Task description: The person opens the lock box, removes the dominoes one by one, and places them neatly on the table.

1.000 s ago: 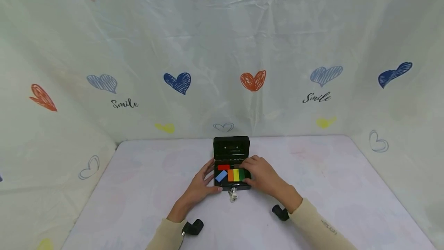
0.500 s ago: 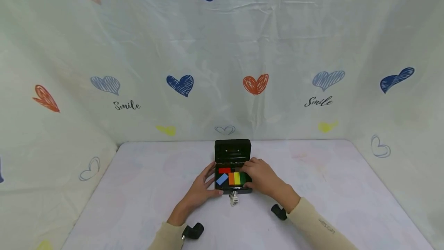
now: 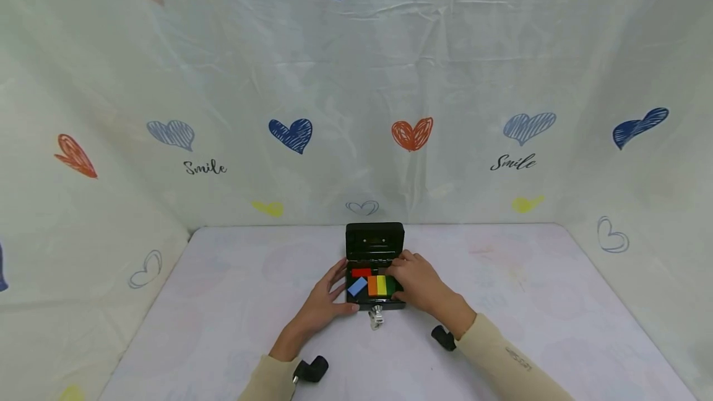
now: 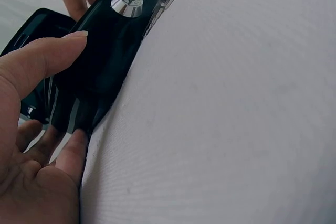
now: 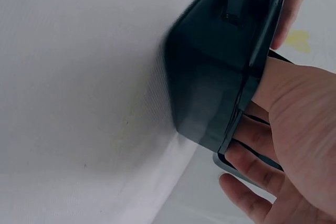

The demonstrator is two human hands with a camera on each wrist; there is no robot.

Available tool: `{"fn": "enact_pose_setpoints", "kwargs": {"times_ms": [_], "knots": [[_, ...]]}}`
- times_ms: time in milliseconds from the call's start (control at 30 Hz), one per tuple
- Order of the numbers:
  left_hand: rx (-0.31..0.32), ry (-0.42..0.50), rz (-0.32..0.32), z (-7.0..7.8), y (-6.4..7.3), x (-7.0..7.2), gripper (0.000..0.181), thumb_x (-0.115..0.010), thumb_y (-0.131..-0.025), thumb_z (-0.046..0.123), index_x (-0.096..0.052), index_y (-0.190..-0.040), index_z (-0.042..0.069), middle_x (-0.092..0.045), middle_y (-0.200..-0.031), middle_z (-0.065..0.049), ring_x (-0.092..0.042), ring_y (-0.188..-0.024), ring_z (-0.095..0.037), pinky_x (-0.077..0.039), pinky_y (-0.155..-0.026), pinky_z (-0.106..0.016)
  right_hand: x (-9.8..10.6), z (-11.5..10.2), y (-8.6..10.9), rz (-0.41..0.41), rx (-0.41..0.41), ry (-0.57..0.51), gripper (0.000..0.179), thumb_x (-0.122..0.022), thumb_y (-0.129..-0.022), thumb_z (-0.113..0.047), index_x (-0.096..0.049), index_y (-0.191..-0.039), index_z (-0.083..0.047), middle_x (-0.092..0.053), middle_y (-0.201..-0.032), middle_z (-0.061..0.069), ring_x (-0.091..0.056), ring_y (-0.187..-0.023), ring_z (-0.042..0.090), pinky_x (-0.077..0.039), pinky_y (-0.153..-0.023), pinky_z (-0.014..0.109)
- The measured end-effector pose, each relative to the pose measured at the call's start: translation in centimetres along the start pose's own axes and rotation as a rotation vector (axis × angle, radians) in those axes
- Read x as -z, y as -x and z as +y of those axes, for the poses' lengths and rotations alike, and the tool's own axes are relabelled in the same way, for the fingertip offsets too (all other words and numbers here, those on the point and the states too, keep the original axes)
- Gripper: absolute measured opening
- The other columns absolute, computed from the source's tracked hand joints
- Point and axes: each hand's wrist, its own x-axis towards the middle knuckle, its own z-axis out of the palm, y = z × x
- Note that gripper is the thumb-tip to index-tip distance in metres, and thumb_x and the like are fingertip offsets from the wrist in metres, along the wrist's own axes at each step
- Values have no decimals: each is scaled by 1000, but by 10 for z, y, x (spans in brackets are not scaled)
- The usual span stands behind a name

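A small black cash box (image 3: 374, 242) stands on the table with its lid raised at the back. Inside lie a red block (image 3: 361, 272), a tilted blue block (image 3: 357, 286) and upright orange (image 3: 372, 286), yellow (image 3: 381, 286) and green (image 3: 390, 286) blocks side by side. My left hand (image 3: 316, 307) grips the box's left side, thumb on the front wall, fingers along the side. My right hand (image 3: 422, 282) reaches over the right rim, fingers bent and thumb beside the green block. Its inner fingertips are hidden, so I cannot tell what they hold.
A silver lock (image 4: 127, 4) with keys (image 3: 376, 322) hanging from it sits on the box's front. The white table (image 3: 245, 265) reaches back to a cloth wall (image 3: 345, 79) with printed hearts. Black camera mounts (image 3: 312, 369) show at both wrists.
The head view has shifted slightly. Both hands stay at the cash box, the blocks keep their arrangement, and the right forearm has drawn a little to the left.
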Motion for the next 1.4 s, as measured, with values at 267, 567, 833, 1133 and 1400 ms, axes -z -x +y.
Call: {"fn": "enact_pose_setpoints", "kwargs": {"times_ms": [267,567,833,1133,1400], "knots": [[-1,-6,-3,0,-1,-1,105,-86,-84,-2,-25,-169,13,-29,-172,-20,-39,-152,-45,-42,-120,-52,-4,0,-2,2,0,40,42,-98,-76,-26,-83,-113,-15,-77,-110,4,-56,-103,21,-58,-95,39],[-9,-12,-5,-1,0,0,105,-86,-84,-2,-25,-169,12,-30,-171,-21,-39,-152,-46,-42,-120,-51,-5,0,-4,4,4,42,43,-99,-75,-26,-83,-112,-14,-77,-109,5,-56,-102,22,-57,-93,38],[-24,0,-12,-2,-2,1,104,-85,-84,-3,-25,-168,11,-29,-171,-20,-36,-153,-44,-40,-121,-52,-2,-2,-7,-31,3,11,45,-99,-74,-24,-83,-115,-13,-78,-110,7,-54,-103,23,-57,-94,41],[-26,-4,-13,-4,-4,2,105,-85,-84,-2,-25,-168,10,-29,-171,-21,-37,-153,-45,-39,-121,-53,0,-2,-10,-69,-13,-35,47,-98,-75,-21,-82,-119,-12,-77,-112,8,-53,-104,25,-56,-99,44],[-20,1,-18,-3,-3,2,105,-85,-85,-2,-24,-169,11,-29,-171,-22,-38,-152,-46,-40,-121,-52,-1,-2,-10,-83,-16,-48,45,-97,-76,-19,-82,-117,-13,-78,-113,6,-53,-103,23,-55,-97,42]]}}
